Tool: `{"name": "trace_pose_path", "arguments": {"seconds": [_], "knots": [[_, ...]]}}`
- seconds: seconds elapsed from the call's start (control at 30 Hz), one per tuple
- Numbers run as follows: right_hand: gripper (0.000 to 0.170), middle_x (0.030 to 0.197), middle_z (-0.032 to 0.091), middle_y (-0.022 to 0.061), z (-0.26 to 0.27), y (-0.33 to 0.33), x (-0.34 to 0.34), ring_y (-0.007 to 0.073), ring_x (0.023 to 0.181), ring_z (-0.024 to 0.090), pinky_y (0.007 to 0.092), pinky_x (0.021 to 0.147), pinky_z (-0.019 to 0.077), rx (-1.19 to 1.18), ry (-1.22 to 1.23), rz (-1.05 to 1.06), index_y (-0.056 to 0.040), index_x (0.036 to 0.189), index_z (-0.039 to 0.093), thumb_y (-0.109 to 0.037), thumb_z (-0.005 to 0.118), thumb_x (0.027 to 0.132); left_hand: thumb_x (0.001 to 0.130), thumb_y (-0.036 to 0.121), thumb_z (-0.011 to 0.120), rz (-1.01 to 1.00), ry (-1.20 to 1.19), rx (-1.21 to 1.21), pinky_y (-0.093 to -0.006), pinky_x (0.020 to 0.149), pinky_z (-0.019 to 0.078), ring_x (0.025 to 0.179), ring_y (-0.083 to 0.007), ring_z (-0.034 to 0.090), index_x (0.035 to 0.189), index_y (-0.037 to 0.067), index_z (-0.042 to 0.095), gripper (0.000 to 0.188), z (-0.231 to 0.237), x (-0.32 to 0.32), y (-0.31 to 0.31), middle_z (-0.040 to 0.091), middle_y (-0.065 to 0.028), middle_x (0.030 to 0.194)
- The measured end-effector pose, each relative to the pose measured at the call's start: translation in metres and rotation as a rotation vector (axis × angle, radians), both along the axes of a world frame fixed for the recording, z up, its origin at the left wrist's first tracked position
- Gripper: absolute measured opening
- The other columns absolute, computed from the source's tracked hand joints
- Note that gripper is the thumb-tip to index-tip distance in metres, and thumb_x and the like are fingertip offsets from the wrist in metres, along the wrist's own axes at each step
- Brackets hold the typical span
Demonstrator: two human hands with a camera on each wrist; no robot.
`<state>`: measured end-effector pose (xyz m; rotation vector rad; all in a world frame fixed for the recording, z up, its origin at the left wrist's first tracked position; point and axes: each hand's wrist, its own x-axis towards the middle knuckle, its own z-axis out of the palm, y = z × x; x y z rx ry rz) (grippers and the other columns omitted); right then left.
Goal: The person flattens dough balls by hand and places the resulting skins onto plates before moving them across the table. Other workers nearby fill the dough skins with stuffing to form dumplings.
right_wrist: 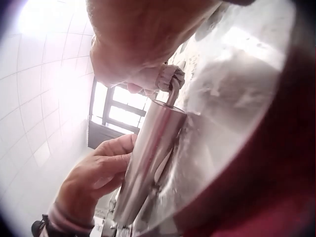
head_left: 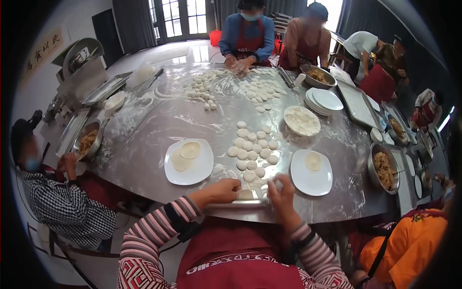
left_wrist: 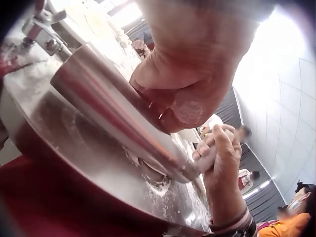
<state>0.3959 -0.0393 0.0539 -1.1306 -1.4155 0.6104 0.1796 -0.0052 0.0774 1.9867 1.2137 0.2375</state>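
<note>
In the head view a steel rolling pin point(head_left: 236, 205) lies across a dough wrapper point(head_left: 246, 194) at the table's near edge. My right hand point(head_left: 283, 195) wraps its fingers round the pin's handle at the right end; in the right wrist view the bent metal shaft point(right_wrist: 174, 94) runs from that grip into the steel roller point(right_wrist: 150, 153). On the far side of the roller, my left hand point(head_left: 219, 191) has its thumb and fingers pinched at the wrapper's left edge. Its fingertips are partly hidden behind the roller in the right wrist view.
Beyond the pin lie several floured dough pieces point(head_left: 251, 149). Left of them a white plate point(head_left: 175, 177) bears two wrappers; the plate point(head_left: 310, 185) at right has one. A flour bowl point(head_left: 302, 121) and a filling bowl point(head_left: 383, 171) stand at right. Other people work round the table.
</note>
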Motion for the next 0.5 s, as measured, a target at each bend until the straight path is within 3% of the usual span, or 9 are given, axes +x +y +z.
{"name": "trace_pose_path", "arguments": {"seconds": [0.1,0.2,0.27,0.3,0.33,0.4,0.47,0.5], "knots": [[0.013,0.058,0.054,0.0115,0.006,0.045,-0.014,0.02,0.049,0.055,0.0315,0.046,0.0427,-0.008,-0.084,-0.029,-0.005,0.085,0.052,-0.007,0.063,0.08,0.081,0.022,0.055,-0.017,0.027,0.106,-0.0416,0.069,0.0449,0.077,-0.0354,0.059,0.085,0.0,0.059,0.022,-0.007,0.009,0.011,0.061,-0.0219,0.08],[0.014,0.059,0.055,0.0096,0.007,0.009,-0.004,0.0195,0.05,0.056,0.0322,0.046,0.0437,-0.1,-0.066,-0.024,-0.0053,0.086,0.052,-0.007,0.064,0.079,0.082,0.029,0.056,-0.076,0.032,0.163,-0.0408,0.064,0.0445,0.069,-0.0345,0.058,0.083,0.0,0.059,0.029,-0.006,0.01,0.007,0.06,-0.0224,0.076],[0.016,0.063,0.057,0.0089,-0.007,-0.021,0.008,0.0193,0.05,0.058,0.0327,0.047,0.0451,0.108,-0.2,-0.045,-0.0058,0.088,0.052,-0.007,0.066,0.078,0.08,0.027,0.057,-0.04,0.042,0.149,-0.0426,0.059,0.044,0.061,-0.0317,0.058,0.081,0.0,0.062,0.028,-0.019,0.008,0.005,0.061,-0.0209,0.07],[0.017,0.064,0.056,0.0069,-0.012,-0.034,0.009,0.0158,0.05,0.057,0.0301,0.046,0.045,0.087,-0.144,-0.029,-0.0061,0.089,0.052,-0.005,0.065,0.079,0.079,0.028,0.058,-0.07,0.001,0.179,-0.0418,0.058,0.0441,0.06,-0.0294,0.058,0.081,-0.001,0.061,0.03,-0.032,0.001,0.009,0.06,-0.0199,0.068],[0.017,0.065,0.055,0.005,-0.014,-0.036,0.007,0.0123,0.05,0.057,0.0275,0.045,0.0449,0.07,-0.079,-0.012,-0.0064,0.09,0.052,-0.004,0.065,0.08,0.078,0.027,0.058,-0.034,-0.036,0.069,-0.0405,0.059,0.0451,0.06,-0.028,0.058,0.081,-0.002,0.061,0.029,-0.032,-0.001,0.009,0.061,-0.0181,0.067],[0.019,0.064,0.055,0.0061,-0.008,-0.018,0.004,0.0138,0.051,0.058,0.0286,0.046,0.0455,0.069,-0.094,-0.019,-0.0059,0.09,0.051,-0.005,0.067,0.079,0.079,0.023,0.057,-0.021,-0.022,-0.014,-0.0377,0.065,0.0466,0.07,-0.026,0.061,0.084,-0.002,0.061,0.026,-0.014,0.0,0.001,0.062,-0.019,0.074],[0.02,0.063,0.053,0.0095,-0.008,0.017,-0.003,0.0157,0.048,0.056,0.0296,0.044,0.043,0.122,-0.106,-0.043,-0.0058,0.09,0.051,-0.007,0.067,0.079,0.078,0.022,0.058,-0.067,0.039,0.023,-0.0423,0.073,0.0461,0.081,-0.0361,0.061,0.088,-0.001,0.06,0.025,-0.006,0.003,0.004,0.062,-0.0233,0.085],[0.019,0.063,0.052,0.0125,-0.005,0.031,-0.007,0.0197,0.047,0.054,0.0315,0.044,0.0412,0.204,-0.152,-0.07,-0.0061,0.09,0.05,-0.009,0.067,0.08,0.078,0.022,0.058,-0.082,0.044,0.031,-0.0423,0.073,0.0461,0.081,-0.0361,0.061,0.088,-0.001,0.06,0.025,-0.002,0.007,0.006,0.062,-0.0233,0.085]]}}
